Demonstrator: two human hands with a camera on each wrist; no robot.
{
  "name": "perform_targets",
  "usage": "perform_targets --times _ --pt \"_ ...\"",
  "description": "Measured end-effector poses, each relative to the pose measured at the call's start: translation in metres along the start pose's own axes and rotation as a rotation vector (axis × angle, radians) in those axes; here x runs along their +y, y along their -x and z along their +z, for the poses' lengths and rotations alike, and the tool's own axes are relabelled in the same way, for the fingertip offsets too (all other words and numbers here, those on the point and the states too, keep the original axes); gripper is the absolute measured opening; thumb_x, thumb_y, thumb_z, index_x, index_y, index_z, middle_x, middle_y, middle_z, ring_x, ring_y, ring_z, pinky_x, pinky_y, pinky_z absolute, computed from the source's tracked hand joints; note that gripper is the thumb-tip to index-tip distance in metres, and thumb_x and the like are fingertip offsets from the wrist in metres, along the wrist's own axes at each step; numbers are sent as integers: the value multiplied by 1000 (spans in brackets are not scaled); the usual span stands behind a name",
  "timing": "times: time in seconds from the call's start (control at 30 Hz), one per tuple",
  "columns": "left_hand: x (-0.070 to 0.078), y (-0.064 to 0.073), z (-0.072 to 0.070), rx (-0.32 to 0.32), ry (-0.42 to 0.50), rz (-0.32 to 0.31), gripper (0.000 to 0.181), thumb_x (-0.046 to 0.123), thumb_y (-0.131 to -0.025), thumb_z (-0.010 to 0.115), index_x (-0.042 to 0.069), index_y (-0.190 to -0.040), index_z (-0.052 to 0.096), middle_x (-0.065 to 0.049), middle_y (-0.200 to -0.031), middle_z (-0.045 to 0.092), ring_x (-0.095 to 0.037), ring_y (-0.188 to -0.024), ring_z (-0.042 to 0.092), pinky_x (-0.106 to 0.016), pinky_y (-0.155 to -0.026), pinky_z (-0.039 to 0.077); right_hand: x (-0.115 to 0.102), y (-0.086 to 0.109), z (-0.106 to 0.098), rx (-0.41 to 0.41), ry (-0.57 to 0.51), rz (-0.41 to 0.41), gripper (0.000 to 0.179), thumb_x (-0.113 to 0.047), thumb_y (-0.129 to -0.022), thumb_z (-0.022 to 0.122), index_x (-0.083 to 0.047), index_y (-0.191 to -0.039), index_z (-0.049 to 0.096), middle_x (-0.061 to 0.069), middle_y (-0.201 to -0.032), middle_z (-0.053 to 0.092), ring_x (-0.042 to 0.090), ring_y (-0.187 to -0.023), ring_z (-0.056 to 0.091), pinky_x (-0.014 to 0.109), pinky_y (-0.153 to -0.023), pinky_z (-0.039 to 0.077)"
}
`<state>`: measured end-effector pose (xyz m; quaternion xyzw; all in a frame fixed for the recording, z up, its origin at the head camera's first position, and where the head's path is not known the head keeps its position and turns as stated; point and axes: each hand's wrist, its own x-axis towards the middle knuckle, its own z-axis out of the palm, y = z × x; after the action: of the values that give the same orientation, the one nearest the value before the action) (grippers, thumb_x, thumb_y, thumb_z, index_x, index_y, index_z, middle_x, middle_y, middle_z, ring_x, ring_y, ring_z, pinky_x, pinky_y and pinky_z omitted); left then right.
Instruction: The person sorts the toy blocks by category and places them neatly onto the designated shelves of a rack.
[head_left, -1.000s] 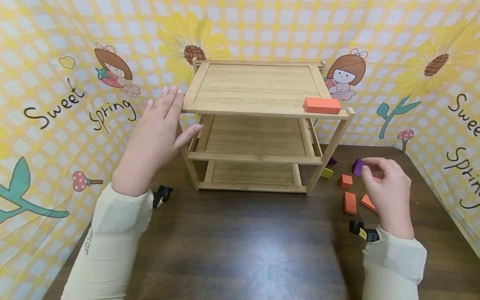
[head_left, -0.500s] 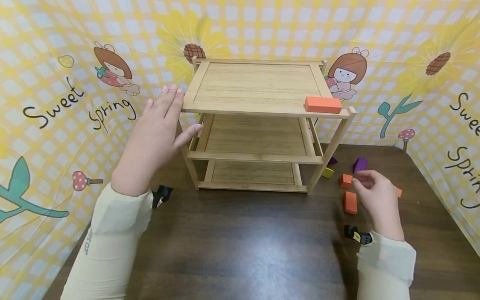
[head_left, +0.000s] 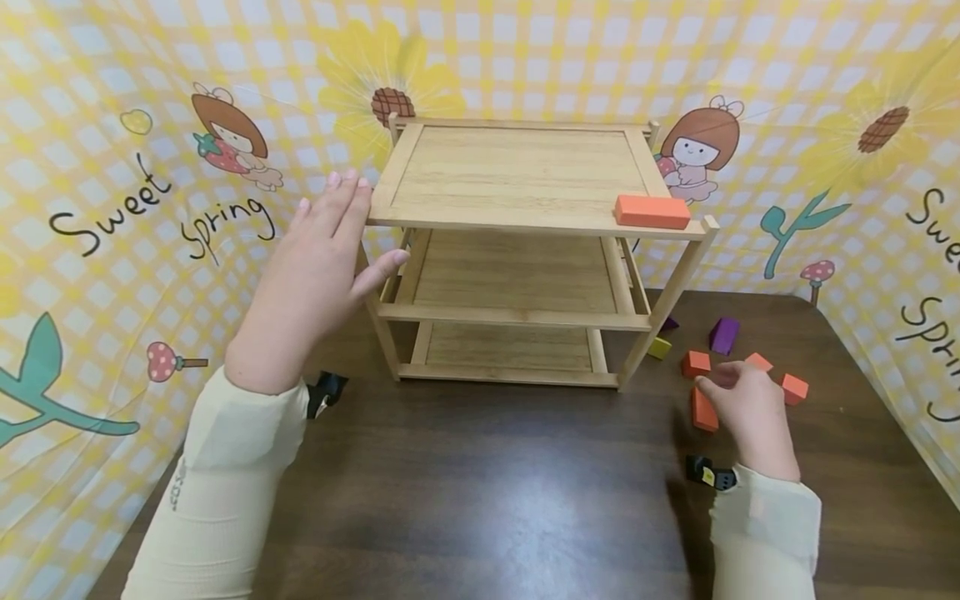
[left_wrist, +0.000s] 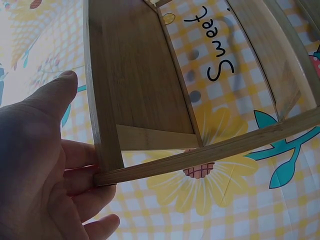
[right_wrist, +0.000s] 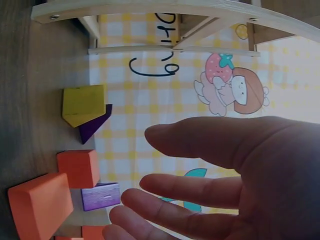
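My left hand (head_left: pixel 300 275) touches the front left corner of a three-tier wooden shelf (head_left: pixel 517 175), its fingers straight and the thumb apart. In the left wrist view the fingers (left_wrist: pixel 82 182) lie against the shelf's corner post. Low over the table at the right, my right hand (head_left: pixel 753 417) is over an oblong orange block (head_left: pixel 703 410), with thumb and fingers apart. The right wrist view shows nothing between them. Around that hand are an orange cube (head_left: pixel 696 363), another small orange block (head_left: pixel 794 388) and a partly hidden orange block (head_left: pixel 758 362).
An orange block (head_left: pixel 652 212) lies on the shelf's top tier, at its front right. Near the right leg are a yellow block (head_left: pixel 659 347) and a dark purple block (right_wrist: pixel 96 125). A purple block (head_left: pixel 724 336) lies farther back. Patterned cloth (head_left: pixel 525 58) surrounds the dark table (head_left: pixel 480 483).
My right hand has moved left and toward me, from beside the purple block to above the oblong orange block. The left hand has stayed at the shelf.
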<state>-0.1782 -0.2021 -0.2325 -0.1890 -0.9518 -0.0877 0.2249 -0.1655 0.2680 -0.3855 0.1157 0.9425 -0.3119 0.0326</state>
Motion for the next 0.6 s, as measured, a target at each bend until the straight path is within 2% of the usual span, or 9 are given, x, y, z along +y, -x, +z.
perform_targets --times 0.4,0.6 --pt "1 -1 0 6 10 2 79 41 -101 62 -6 -156 29 -22 -164 25 -36 -152 21 -59 -122 15 8 -5 3 -69 17 69 55 -25 -100 61 19 -131 52 39 -127 57 51 -107 60 60 -86 54" --pt "2 -1 -1 -3 6 -5 80 44 -102 59 -6 -157 28 -22 -164 24 -36 -153 20 -58 -122 15 14 -5 8 -38 14 74 45 -24 -97 64 17 -115 64 32 -108 67 39 -90 60 49 -74 53"
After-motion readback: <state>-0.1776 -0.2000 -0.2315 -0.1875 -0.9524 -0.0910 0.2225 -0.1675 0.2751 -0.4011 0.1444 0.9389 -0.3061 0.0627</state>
